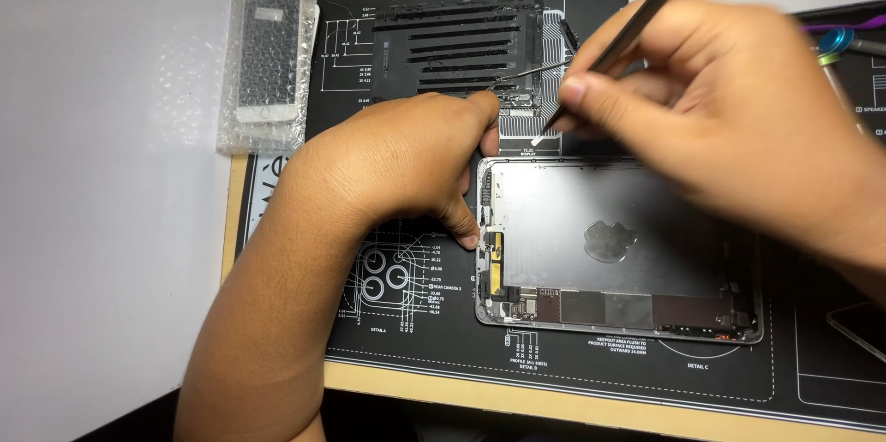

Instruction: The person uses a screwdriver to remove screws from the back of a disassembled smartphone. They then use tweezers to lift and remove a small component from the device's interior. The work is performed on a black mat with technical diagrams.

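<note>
My left hand [397,161] rests on the black repair mat [554,377], its fingertips pinching a small connector at the lower right corner of a black flat battery pack [443,50]. My right hand [738,119] holds a thin black pry tool [637,22] like a pen, its pale tip touching the same connector area. Just below lies an opened silver tablet shell [563,221], back panel bare, with circuit boards along its lower edge.
A white phone in bubble wrap [268,59] lies at the upper left of the mat. Clear plastic containers sit along the top edge. A blue-tipped tool [835,41] lies at the far right. The white tabletop [101,221] extends to the left.
</note>
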